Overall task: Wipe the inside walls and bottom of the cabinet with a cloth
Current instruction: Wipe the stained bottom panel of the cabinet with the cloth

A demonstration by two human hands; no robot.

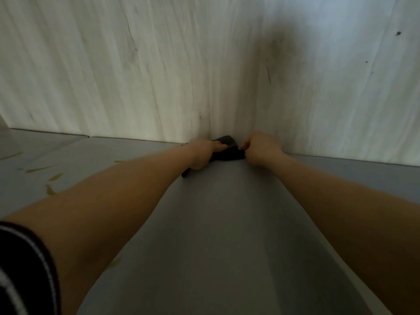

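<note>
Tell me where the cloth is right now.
In the head view, the dark cloth sits centre frame on the grey cabinet bottom, against the foot of the pale wood-grain back wall, held between the left hand and the right hand.

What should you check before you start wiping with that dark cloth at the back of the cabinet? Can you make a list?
1. Left hand grips the cloth: ok.
2. Right hand pinches the cloth: ok.
3. Cloth sits on the cabinet bottom, at the back wall: ok.
4. Cloth spread flat for wiping: not ok, it is bunched.
5. Cloth damp or dry: cannot tell.
6. Yellowish stains on the bottom at left wiped away: not ok.
</note>
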